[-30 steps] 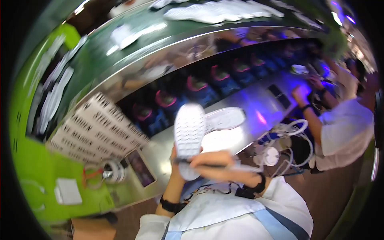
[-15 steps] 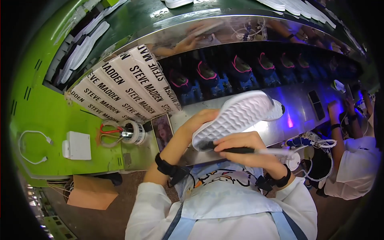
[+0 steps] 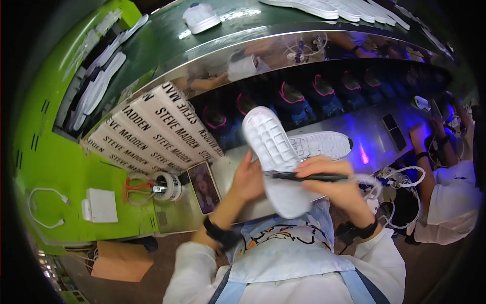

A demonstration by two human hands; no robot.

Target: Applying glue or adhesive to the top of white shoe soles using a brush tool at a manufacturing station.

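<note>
A white shoe sole (image 3: 273, 139) stands tilted in front of me, a blocky grid on its upper part and a smoother, blurred lower end. My left hand (image 3: 249, 177) grips its left edge, fingers partly hidden behind it. In my right hand (image 3: 329, 177) is a black-handled brush (image 3: 324, 177), its tip laid across the sole's middle. A white tube or cord seems to trail from the handle's far end. Another white sole (image 3: 329, 144) lies on the metal bench (image 3: 357, 167) just behind, its gridded side up.
A printed carton (image 3: 157, 126), phone (image 3: 204, 187), tape roll (image 3: 172, 186) and red-handled scissors (image 3: 136, 185) stand left. Pink-rimmed dark pieces (image 3: 291, 93) line the recess ahead. More soles (image 3: 309, 7) and a white shoe (image 3: 201, 19) rest above. A co-worker (image 3: 450, 202) and tangled white tubing (image 3: 400, 177) are right.
The sole has been turned: its wavy tread faced me before, and a grid shows now. It is steeper and further left. The brush has shifted from its lower end to its middle.
</note>
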